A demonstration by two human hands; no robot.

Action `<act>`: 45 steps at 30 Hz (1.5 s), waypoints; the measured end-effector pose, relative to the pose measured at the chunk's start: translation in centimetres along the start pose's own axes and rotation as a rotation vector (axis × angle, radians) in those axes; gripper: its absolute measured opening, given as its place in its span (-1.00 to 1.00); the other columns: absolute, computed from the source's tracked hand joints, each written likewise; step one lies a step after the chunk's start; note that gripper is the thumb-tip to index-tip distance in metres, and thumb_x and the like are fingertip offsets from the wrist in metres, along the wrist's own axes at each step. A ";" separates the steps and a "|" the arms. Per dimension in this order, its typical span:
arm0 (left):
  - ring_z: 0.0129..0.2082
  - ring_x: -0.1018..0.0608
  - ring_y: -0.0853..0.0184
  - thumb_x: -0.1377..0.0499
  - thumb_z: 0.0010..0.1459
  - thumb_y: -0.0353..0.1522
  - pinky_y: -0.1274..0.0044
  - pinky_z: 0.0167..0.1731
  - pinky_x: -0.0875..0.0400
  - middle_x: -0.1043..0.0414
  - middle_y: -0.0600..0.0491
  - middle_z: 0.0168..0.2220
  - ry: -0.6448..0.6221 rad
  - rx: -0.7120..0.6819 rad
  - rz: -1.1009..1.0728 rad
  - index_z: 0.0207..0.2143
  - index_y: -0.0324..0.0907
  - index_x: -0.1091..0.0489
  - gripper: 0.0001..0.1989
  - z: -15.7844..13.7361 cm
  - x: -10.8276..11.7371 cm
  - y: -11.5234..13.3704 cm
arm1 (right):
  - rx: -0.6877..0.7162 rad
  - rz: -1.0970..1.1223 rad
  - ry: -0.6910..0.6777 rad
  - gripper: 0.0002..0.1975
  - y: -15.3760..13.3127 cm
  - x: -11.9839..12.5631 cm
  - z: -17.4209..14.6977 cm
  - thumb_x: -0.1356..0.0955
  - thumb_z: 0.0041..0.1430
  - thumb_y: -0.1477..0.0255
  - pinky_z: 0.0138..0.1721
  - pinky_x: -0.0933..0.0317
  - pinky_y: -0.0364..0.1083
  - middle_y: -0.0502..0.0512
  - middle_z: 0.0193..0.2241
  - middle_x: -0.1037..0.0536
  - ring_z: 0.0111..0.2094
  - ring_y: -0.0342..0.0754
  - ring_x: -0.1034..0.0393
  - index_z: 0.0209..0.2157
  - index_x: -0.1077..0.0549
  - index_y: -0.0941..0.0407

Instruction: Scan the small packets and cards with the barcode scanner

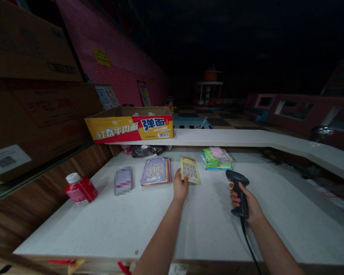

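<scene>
My left hand (180,185) pinches the lower left edge of a thin yellow booklet (190,170), whose upper face carries a grid of small dark pictures. A dark handheld barcode scanner (239,193) is in my right hand (248,204), fingers wrapped round its grip, its head pointing up and left. From its base a black cable runs down toward the front edge. Just left of the yellow booklet lies a stack of purple-topped booklets (156,172). Beyond the scanner is a pile of green, pink and blue packets (217,158).
On the white table (109,225) a red bottle with a white cap (80,189) stands at left, near a blurred-out flat item (123,180). A yellow and red noodle carton (132,129) sits on the raised white ledge (218,136). Large cardboard boxes (37,110) rise at left.
</scene>
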State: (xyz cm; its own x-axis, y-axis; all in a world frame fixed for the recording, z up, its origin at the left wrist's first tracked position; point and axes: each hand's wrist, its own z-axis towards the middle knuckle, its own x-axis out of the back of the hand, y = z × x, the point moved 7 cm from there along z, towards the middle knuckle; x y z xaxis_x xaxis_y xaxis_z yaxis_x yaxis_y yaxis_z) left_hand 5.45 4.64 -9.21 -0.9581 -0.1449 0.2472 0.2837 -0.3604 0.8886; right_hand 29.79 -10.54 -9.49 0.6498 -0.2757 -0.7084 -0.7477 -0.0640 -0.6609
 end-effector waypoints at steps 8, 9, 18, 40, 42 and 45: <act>0.12 -0.39 0.07 -0.38 -0.07 -0.25 0.30 0.17 -0.23 -0.34 -0.18 0.08 -0.195 -0.058 0.577 0.12 -0.24 -0.37 -0.33 -1.1 -0.7 3.7 | 0.004 0.065 0.002 -0.68 0.0 0.1 0.1 -0.51 0.02 0.28 -0.73 -0.09 -0.30 -0.11 -0.62 -0.32 -0.69 -0.28 -0.13 -0.26 -0.46 0.17; 0.14 -0.37 0.06 -0.39 -0.07 -0.23 0.30 0.18 -0.21 -0.33 -0.19 0.11 -0.234 -0.067 0.612 0.11 -0.23 -0.38 -0.32 -1.2 -1.0 3.9 | 0.007 0.068 0.000 -0.68 0.0 0.1 0.1 -0.51 0.02 0.28 -0.73 -0.09 -0.30 -0.11 -0.62 -0.32 -0.68 -0.28 -0.13 -0.26 -0.46 0.17; 0.28 -0.27 0.05 -0.17 0.20 -0.27 0.22 0.30 -0.01 -0.25 -0.16 0.27 -0.434 -0.121 0.707 0.12 -0.12 -0.41 -0.57 -1.7 -2.9 3.9 | 0.024 0.110 -0.016 -0.67 -0.3 0.0 -0.2 -0.50 0.01 0.26 -0.72 -0.08 -0.30 -0.12 -0.61 -0.29 -0.68 -0.28 -0.11 -0.26 -0.44 0.14; 0.36 -0.07 -0.07 -0.16 0.16 -0.33 0.14 0.27 0.00 -0.10 -0.30 0.32 -0.431 -0.040 0.767 0.21 -0.23 -0.26 -0.45 0.9 -6.4 4.4 | -0.022 0.249 -0.049 -0.70 0.2 0.6 1.2 -0.50 0.01 0.34 -0.72 -0.09 -0.33 -0.13 -0.61 -0.27 -0.68 -0.31 -0.11 -0.27 -0.39 0.14; 0.36 -0.07 -0.08 -0.16 0.16 -0.33 0.14 0.27 -0.01 -0.12 -0.29 0.31 -0.398 -0.066 0.764 0.21 -0.23 -0.27 -0.46 0.9 -5.3 5.0 | -0.021 0.232 -0.057 -0.72 0.2 0.7 1.1 -0.49 0.03 0.35 -0.72 -0.10 -0.34 -0.13 -0.61 -0.27 -0.68 -0.31 -0.11 -0.27 -0.39 0.12; 0.33 -0.14 -0.01 -0.13 0.18 -0.35 0.21 0.26 -0.05 -0.21 -0.22 0.26 -0.319 -0.164 0.797 0.15 -0.20 -0.34 -0.53 1.5 -2.4 6.5 | -0.020 0.219 -0.062 -0.70 0.2 0.7 0.9 -0.50 0.01 0.37 -0.71 -0.11 -0.34 -0.13 -0.60 -0.27 -0.67 -0.30 -0.13 -0.26 -0.38 0.11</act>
State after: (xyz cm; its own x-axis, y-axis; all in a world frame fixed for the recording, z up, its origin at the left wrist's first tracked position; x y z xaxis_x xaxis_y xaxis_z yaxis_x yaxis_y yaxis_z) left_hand 9.50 3.99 -3.47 -0.4303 -0.1545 0.8894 0.8526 -0.3931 0.3442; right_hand 30.19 -9.89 -10.36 0.4782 -0.2255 -0.8488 -0.8741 -0.0281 -0.4849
